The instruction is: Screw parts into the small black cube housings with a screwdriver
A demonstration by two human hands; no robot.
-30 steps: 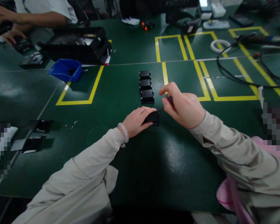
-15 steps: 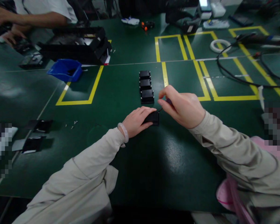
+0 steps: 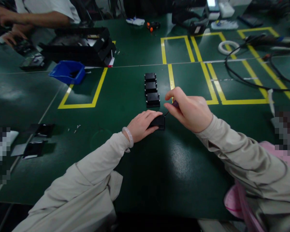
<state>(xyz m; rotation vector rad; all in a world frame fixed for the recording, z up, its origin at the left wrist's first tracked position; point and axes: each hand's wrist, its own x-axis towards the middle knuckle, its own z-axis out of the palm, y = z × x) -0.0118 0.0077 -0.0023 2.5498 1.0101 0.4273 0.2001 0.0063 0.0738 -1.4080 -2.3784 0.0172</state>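
Observation:
My left hand (image 3: pixel 142 126) is closed around a small black box (image 3: pixel 159 121), holding it down on the green table. Its fingers cover the box's left part. In my right hand (image 3: pixel 187 108) is a screwdriver (image 3: pixel 175 104), gripped by the handle. The thin shaft slants down to the left, and its tip meets the box's upper right corner. Just beyond stand three similar black boxes (image 3: pixel 151 86) in a row, with small shiny screws at their side edges. Several loose screws (image 3: pixel 77 127) lie on the table left of my left hand.
A blue bin (image 3: pixel 69 72) stands at the left, by a long black tray (image 3: pixel 70 51). Black flat parts (image 3: pixel 34 149) lie on the near left. Tape roll (image 3: pixel 228 47) and black cable (image 3: pixel 241 77) are on the right. A co-worker's arm (image 3: pixel 33 19) reaches in, far left.
My right forefinger and thumb have shifted very slightly on the screwdriver handle. My left hand and the black box stay in place.

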